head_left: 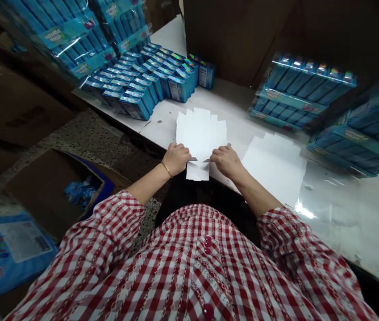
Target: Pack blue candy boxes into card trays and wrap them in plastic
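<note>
A white cardboard box blank [201,131] lies at the table's near edge, with notched flaps along its far side. My left hand [176,159] grips its near left corner, fingers curled over the board. On the near right corner, my right hand [226,160] is closed in the same way. Between the hands a narrow end panel [197,171] hangs past the edge, and small side flaps are bent inward at its fold. To the right of my right hand lies a flat white sheet of cut cardboard [272,167].
Rows of small blue boxes [142,84] stand at the back left. Wrapped display packs [75,40] are stacked behind them. More packs [296,91] stand on the right of the white table [336,214]. An open carton [38,183] and a blue bag [15,254] are at lower left.
</note>
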The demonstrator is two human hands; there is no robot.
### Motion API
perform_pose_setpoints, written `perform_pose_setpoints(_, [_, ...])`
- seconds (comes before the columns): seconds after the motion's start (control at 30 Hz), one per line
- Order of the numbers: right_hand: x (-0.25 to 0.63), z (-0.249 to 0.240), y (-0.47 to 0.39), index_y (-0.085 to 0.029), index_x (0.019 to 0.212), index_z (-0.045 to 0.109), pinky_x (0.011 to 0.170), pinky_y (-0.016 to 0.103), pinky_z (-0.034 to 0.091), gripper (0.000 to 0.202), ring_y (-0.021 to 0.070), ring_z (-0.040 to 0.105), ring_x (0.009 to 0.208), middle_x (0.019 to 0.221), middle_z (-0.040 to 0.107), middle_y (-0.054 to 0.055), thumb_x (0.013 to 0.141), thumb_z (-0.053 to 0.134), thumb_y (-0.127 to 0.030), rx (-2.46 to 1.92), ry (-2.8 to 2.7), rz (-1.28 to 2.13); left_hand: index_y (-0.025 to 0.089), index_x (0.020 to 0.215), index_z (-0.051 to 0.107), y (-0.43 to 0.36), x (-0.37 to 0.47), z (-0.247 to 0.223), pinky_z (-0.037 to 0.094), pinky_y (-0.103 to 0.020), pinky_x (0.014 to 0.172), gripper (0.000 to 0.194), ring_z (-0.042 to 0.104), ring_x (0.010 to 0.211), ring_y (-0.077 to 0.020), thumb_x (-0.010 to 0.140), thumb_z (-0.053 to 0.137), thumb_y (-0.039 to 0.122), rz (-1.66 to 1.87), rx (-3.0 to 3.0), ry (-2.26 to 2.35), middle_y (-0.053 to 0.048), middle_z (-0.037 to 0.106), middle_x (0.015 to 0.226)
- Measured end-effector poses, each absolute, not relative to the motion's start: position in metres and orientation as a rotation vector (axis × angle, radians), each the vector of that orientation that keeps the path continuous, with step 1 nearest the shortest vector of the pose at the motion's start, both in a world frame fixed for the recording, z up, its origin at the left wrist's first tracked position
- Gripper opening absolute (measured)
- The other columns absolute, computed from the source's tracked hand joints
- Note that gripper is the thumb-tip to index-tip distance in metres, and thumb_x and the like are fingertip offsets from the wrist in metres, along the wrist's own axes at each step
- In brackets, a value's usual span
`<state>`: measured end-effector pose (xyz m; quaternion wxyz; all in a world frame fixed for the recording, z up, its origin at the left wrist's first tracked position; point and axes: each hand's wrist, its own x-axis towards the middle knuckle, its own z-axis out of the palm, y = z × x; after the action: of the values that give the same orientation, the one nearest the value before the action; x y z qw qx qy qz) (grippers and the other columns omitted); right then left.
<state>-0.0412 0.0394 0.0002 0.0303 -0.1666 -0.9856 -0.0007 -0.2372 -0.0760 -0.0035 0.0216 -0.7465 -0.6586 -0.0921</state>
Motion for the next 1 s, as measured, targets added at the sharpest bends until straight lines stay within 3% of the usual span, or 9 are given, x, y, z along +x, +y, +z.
perform_pose_setpoints(0.13, [-0.066,0.009,0.034,-0.014,0.075,0.067,0.071,0.033,0.028,0.026,0.0196,0.051,0.078,0.08,0.065,0.009,0.083,0.043,-0.006,-0.405,-3.2,-0.162,0.017,0.072,0.067,-0.062,-0.228,0.007,0.03,-0.04,0.074,0.027,0.052,0.09,-0.0226,0.087,0.047,0.025,-0.028,-2.362,-2.111,-0.009,0.066,0.084])
perform_pose_setpoints(0.33, [-0.08,0.007,0.033,-0.013,0.076,0.068,0.072,0.034,0.028,0.028,0.0214,0.053,0.081,0.082,0.066,0.011,0.083,0.042,-0.008,-0.392,-3.265,-0.139,0.025,0.078,0.07,-0.056,-0.219,-0.002,0.027,-0.04,0.074,0.022,0.051,0.09,-0.0219,0.086,0.05,0.026,-0.047,-2.337,-2.248,-0.005,0.066,0.085])
perform_pose_setpoints(0.57, [-0.082,0.005,0.035,-0.012,0.08,0.069,0.071,0.035,0.031,0.029,0.0218,0.053,0.081,0.081,0.065,0.012,0.085,0.04,-0.01,-0.435,-3.256,-0.117,0.021,0.077,0.07,-0.047,-0.21,-0.003,0.028,-0.04,0.074,0.03,0.052,0.089,-0.0232,0.088,0.045,0.035,-0.077,-2.278,-2.316,-0.008,0.067,0.088])
perform_pose_setpoints(0.73, [-0.067,0.001,0.034,-0.012,0.089,0.067,0.087,0.038,0.036,0.024,0.023,0.053,0.092,0.089,0.064,0.012,0.085,0.043,-0.012,-0.395,-3.169,-0.068,0.025,0.08,0.07,-0.038,-0.21,0.002,0.029,-0.04,0.076,0.025,0.055,0.088,-0.0226,0.086,0.046,0.031,-0.033,-2.294,-2.372,-0.005,0.069,0.089])
perform_pose_setpoints(0.8, [-0.055,-0.004,0.027,-0.012,0.108,0.061,0.101,0.046,0.029,0.029,0.0279,0.047,0.11,0.107,0.061,0.014,0.083,0.053,-0.024,-0.392,-3.044,-0.024,0.026,0.082,0.07,-0.036,-0.211,0.004,0.03,-0.041,0.078,0.025,0.055,0.09,-0.0231,0.086,0.046,0.031,-0.031,-2.321,-2.374,-0.004,0.07,0.09])
perform_pose_setpoints(0.9, [-0.035,-0.017,0.012,-0.016,0.128,0.046,0.107,0.061,0.014,0.067,0.0382,0.02,0.134,0.137,0.041,0.014,0.07,0.068,-0.04,-0.445,-2.872,0.089,0.026,0.085,0.07,-0.036,-0.211,0.006,0.031,-0.041,0.079,0.026,0.056,0.092,-0.0238,0.085,0.045,0.03,-0.029,-2.345,-2.359,-0.005,0.07,0.092])
perform_pose_setpoints(0.93, [-0.03,-0.022,0.008,-0.019,0.129,0.044,0.107,0.064,0.013,0.069,0.0388,0.014,0.136,0.141,0.037,0.012,0.069,0.069,-0.04,-0.44,-2.846,0.133,0.025,0.085,0.07,-0.036,-0.211,0.007,0.031,-0.041,0.079,0.026,0.057,0.092,-0.024,0.085,0.044,0.029,-0.019,-2.352,-2.352,-0.005,0.07,0.092])
perform_pose_setpoints(1.0, [-0.027,-0.031,0.003,-0.021,0.124,0.048,0.108,0.063,0.017,0.054,0.0349,0.015,0.137,0.14,0.039,0.01,0.074,0.063,-0.033,-0.376,-2.821,0.233,0.025,0.084,0.071,-0.035,-0.212,0.007,0.032,-0.039,0.079,0.026,0.058,0.091,-0.024,0.085,0.045,0.029,0.017,-2.368,-2.344,-0.005,0.07,0.091])
